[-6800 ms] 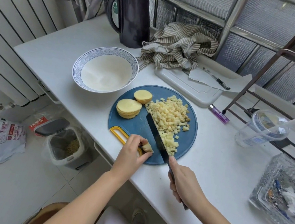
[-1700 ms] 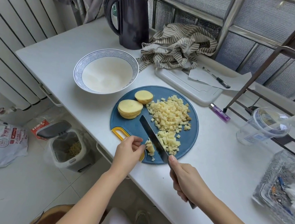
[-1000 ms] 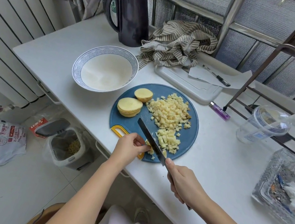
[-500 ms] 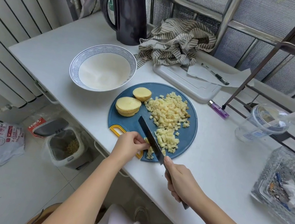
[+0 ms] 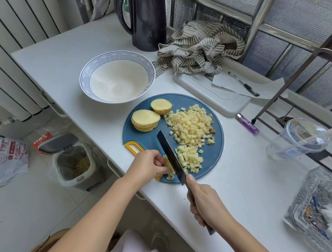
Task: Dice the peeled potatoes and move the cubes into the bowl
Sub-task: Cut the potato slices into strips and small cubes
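Our left hand (image 5: 147, 166) pinches pale potato pieces (image 5: 169, 168) at the lower edge of the round blue board (image 5: 144, 140); our right hand (image 5: 206, 205) grips the dark knife (image 5: 170, 156). Small cubes (image 5: 190, 125) heap mid-frame; the glossy bowl (image 5: 85, 74) sits upper left.

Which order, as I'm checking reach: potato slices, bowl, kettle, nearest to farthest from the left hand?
1. Potato slices, on the board just beyond the left hand.
2. Bowl, farther back and left.
3. Kettle, at the counter's back.

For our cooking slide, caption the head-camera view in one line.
The right hand holds the knife beside potato pieces that the left hand pinches on the blue board; bowl empty.
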`<state>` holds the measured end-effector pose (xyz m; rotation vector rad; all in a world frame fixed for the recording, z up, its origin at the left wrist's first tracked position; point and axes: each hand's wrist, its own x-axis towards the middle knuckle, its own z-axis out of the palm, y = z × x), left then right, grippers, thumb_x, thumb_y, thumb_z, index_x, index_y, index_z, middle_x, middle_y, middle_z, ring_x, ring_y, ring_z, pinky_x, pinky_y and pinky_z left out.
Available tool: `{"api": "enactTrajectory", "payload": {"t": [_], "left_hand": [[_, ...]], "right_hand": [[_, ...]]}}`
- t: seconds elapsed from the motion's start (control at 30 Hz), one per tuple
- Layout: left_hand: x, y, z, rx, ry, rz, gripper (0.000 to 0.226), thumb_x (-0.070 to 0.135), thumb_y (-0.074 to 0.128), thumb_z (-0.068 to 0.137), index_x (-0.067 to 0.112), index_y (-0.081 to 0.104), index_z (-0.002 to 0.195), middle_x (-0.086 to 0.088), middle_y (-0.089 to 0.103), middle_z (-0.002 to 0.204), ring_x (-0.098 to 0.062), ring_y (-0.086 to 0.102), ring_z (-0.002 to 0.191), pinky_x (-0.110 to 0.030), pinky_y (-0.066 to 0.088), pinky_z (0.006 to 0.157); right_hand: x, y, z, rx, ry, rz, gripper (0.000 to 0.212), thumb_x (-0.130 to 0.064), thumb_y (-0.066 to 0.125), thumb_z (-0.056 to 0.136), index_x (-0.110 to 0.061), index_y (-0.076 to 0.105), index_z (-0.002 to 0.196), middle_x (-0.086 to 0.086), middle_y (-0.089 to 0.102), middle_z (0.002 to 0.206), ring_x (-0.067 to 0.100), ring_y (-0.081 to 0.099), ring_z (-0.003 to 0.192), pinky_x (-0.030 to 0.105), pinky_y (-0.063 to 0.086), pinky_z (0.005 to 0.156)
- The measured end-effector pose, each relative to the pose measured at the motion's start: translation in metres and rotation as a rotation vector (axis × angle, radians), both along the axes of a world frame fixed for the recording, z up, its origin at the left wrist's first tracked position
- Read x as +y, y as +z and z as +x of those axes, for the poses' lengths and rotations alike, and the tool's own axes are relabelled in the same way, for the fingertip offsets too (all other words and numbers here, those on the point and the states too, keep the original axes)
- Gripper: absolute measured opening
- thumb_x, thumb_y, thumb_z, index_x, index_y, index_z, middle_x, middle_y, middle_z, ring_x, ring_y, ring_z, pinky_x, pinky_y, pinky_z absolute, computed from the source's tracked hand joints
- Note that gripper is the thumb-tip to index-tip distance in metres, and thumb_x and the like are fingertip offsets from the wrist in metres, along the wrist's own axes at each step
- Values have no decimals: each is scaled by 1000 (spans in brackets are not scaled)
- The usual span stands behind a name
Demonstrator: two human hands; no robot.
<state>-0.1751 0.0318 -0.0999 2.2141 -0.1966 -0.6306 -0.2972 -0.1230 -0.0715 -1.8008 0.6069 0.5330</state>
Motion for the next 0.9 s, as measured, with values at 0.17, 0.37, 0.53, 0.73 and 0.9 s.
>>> {"api": "enactTrajectory", "payload": {"t": [0.17, 0.37, 0.53, 0.73, 0.9], "left_hand": [[-6, -3, -8, -98, 14, 73, 29, 32, 83, 70, 16, 59, 76, -3, 65, 72, -17, 59, 66, -34, 48, 61], [-4, -3, -10, -132, -19, 77, 27, 34, 81, 73, 17, 60, 77, -2, 62, 75, -18, 57, 71, -34, 47, 64], [-6, -5, -10, -138, 2, 65, 27, 34, 81, 73, 16, 62, 77, -2, 63, 76, -19, 58, 72, -35, 48, 65], [-7, -5, -10, -140, 13, 56, 27, 32, 82, 73, 14, 62, 76, -1, 63, 73, -16, 57, 68, -31, 46, 62], [-8, -5, -9, -121, 7, 51, 26, 29, 82, 74, 12, 62, 77, 1, 61, 69, -12, 54, 62, -27, 44, 59]], "right_hand": [[-1, 0, -1, -17, 14, -31, 60, -63, 32, 97, -13, 41, 65, -5, 42, 43, 15, 35, 34, 24, 34, 41], [-1, 0, -3, -26, 41, -92, 59, -63, 30, 97, -14, 41, 67, 0, 43, 51, 12, 34, 35, 22, 34, 40], [-2, -1, -1, -32, 80, -120, 60, -63, 28, 98, -12, 40, 68, 1, 43, 53, 12, 34, 35, 23, 34, 41], [-5, 0, 2, -31, 141, -182, 57, -59, 24, 100, -11, 37, 73, 1, 40, 53, 5, 32, 29, 18, 29, 41], [-8, -1, 4, 9, 143, -133, 58, -63, 25, 98, -13, 38, 73, 1, 41, 52, 11, 32, 33, 19, 32, 38]]}}
